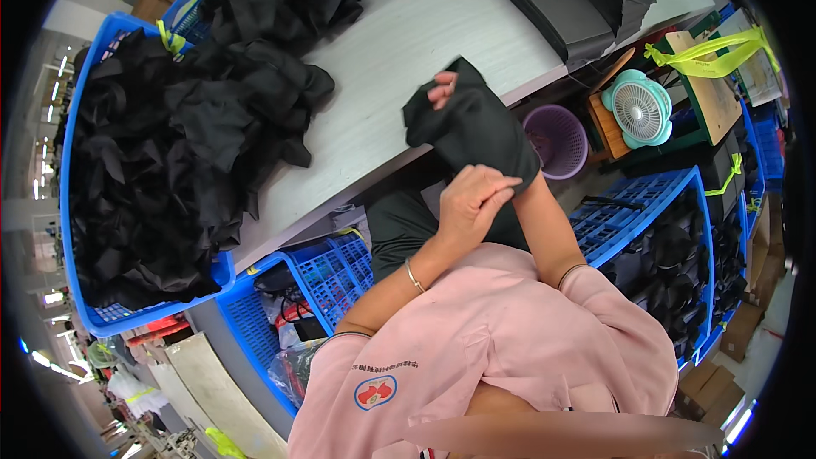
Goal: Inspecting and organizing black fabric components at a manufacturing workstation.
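We have a black cloth piece (pixel 489 132) drawn like a tube around our right forearm, in front of the body and overlapping the near edge of the pale grey surface (pixel 382 55) in this view; we cannot tell whether it touches that edge. Our left hand (pixel 467 204), with a bracelet (pixel 413 275) at its wrist, is clamped on the cloth's lower edge, thumb and forefinger together beside the right forearm. Our right hand (pixel 442 91) is mostly hidden inside the cloth; only some bent fingers show at the far opening, and we cannot tell whether they grip anything.

On our left, a blue basket (pixel 65 178) is piled high with crumpled black fabric (pixel 204 127), which spills toward the surface. More black fabric lies along the far side, and near the surface's right end we see a stack of flat black pieces (pixel 552 13). Just past the right edge stands a purple bin (pixel 568 168), with a turquoise fan (pixel 642 108) near it. Another blue basket (pixel 625 225), beside our right arm, has dark items next to it. We wear a pink shirt (pixel 510 314).
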Demonstrator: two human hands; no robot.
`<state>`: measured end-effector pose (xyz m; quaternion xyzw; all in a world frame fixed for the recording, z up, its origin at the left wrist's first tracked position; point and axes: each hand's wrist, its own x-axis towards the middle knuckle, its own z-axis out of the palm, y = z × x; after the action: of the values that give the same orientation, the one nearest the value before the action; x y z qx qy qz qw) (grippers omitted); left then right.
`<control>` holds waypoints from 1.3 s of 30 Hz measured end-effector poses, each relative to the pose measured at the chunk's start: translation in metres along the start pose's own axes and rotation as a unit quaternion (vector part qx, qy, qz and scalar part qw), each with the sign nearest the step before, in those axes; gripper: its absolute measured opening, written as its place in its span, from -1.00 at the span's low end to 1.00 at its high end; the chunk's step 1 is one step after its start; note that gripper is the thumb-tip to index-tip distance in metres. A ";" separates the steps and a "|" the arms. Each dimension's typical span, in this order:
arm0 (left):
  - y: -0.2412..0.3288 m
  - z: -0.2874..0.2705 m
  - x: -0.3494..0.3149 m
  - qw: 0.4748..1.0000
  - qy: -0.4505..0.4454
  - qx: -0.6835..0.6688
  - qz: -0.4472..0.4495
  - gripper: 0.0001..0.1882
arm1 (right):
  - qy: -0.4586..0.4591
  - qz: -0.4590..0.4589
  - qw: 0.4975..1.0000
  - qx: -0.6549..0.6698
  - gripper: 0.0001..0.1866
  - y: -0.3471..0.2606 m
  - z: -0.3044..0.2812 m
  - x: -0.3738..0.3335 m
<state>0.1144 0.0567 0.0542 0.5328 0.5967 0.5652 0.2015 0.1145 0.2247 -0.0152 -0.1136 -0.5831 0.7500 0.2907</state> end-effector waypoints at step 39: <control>-0.046 -0.026 0.042 0.971 0.220 0.092 0.002 -0.36 | 0.087 -0.335 0.729 -0.590 -0.95 -0.048 0.014 0.020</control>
<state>0.0587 0.0906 0.0363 0.4127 0.6747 0.6117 0.0145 0.1062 0.2317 0.0378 -0.1247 -0.8808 0.0958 0.4467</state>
